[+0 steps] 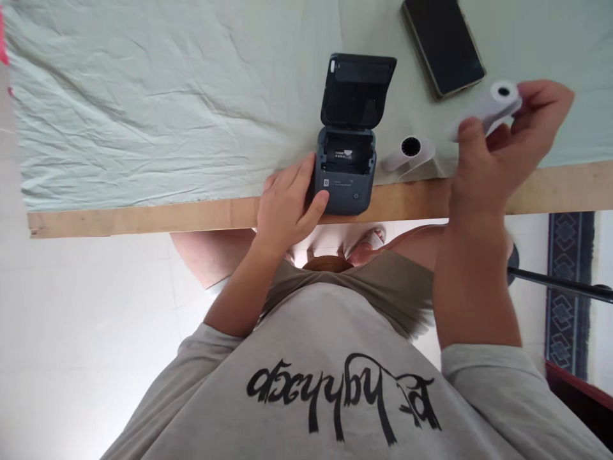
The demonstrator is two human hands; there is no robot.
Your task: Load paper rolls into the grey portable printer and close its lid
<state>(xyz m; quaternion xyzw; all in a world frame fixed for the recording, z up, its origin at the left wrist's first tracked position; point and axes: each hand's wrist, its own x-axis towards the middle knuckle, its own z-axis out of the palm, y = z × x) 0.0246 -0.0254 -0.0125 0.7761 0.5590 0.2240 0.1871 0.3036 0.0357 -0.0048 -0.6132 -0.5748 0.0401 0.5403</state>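
Note:
A small dark portable label printer (343, 188) stands at the table's front edge with its lid (358, 92) flipped up and its paper bay showing. My left hand (287, 201) steadies it, fingers along the left side and thumb on the front corner. To the right, my right hand (502, 140) pinches a white paper roll (502, 92) between thumb and fingers, raised above the table. A strip of its paper hangs loose from the roll. Another white paper roll (421, 153) with a black core lies between the printer and my right hand, its end partly unwound.
A black smartphone (445, 48) lies at the back right, behind the rolls. Pale green cloth (167, 108) covers the table, wrinkled at the left, and a bare wooden edge (143, 217) runs along the front. A dark rod (560, 281) juts in below the table at right.

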